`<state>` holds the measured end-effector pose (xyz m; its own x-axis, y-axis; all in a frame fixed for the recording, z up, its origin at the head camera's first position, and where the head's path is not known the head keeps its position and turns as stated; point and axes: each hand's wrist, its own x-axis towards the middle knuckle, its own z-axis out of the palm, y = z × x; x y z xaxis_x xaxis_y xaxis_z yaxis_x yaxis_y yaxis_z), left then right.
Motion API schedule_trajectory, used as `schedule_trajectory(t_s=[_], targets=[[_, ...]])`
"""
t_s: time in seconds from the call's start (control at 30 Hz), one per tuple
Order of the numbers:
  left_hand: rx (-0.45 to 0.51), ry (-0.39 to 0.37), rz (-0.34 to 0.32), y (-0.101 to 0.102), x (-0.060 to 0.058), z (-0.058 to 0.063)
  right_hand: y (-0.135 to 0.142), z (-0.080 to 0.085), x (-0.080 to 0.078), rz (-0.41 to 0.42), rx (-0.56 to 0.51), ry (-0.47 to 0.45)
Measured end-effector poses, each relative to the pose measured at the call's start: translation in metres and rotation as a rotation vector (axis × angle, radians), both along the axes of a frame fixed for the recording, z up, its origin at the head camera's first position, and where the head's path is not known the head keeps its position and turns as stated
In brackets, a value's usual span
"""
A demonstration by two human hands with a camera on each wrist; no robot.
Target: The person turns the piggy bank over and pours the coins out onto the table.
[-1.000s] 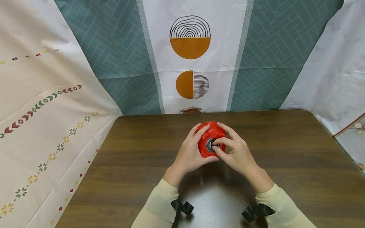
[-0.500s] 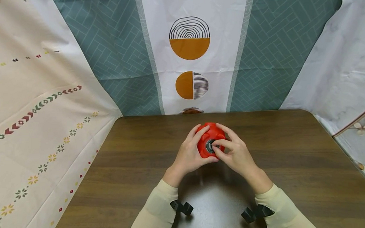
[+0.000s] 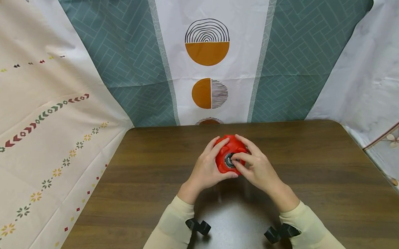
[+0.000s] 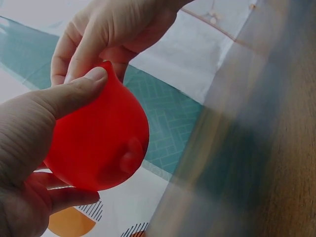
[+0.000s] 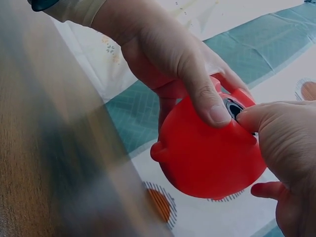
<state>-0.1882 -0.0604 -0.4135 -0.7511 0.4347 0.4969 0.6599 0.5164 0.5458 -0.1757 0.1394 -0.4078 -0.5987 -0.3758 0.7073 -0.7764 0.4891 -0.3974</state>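
Observation:
A glossy red, round-bodied object [image 3: 234, 143] with short stubs, much like a piggy bank, is held up over the table. Set into the side facing me is a dark round plug [image 3: 228, 160] with a metallic ring. My left hand [image 3: 204, 169] grips the red body from the left, thumb below and fingers above. With thumb and a finger, my right hand [image 3: 259, 170] pinches the middle of the plug, while another finger rests on the body's upper right. In the left wrist view the smooth red body [image 4: 111, 136] hides the plug; the right wrist view shows the plug [image 5: 234, 106] edge-on, partly covered by fingertips.
The brown wooden table [image 3: 129, 200] spreads beneath both forearms. Behind it hangs a green and white patterned cloth [image 3: 141, 68]; a cream cloth [image 3: 54, 137] lines the left side and a white one [image 3: 366, 78] the right. Each sleeve carries a black strapped mount [image 3: 203, 227].
The red object and both hands have shifted very slightly down and left in the head view. Both grips look the same, with the right fingertips still at the plug.

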Motion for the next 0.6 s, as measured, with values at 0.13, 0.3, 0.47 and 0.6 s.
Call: schedule_trajectory(t_s=[0.13, 0.3, 0.47, 0.6], targets=[[-0.006, -0.004, -0.002, -0.0006, -0.0004, -0.0007, 0.0001, 0.0007, 0.0003, -0.003, 0.034, -0.006], [-0.010, -0.006, -0.004, -0.0009, -0.0003, -0.0014, 0.0004, 0.0007, 0.0004, -0.003, 0.058, -0.003], [-0.011, -0.010, -0.008, -0.0011, -0.0004, -0.0021, 0.0004, 0.0017, 0.0006, 0.004, 0.070, 0.013], [-0.013, -0.022, -0.010, -0.0013, -0.0001, -0.0027, 0.0001, 0.0019, 0.0007, 0.013, 0.076, 0.029]])
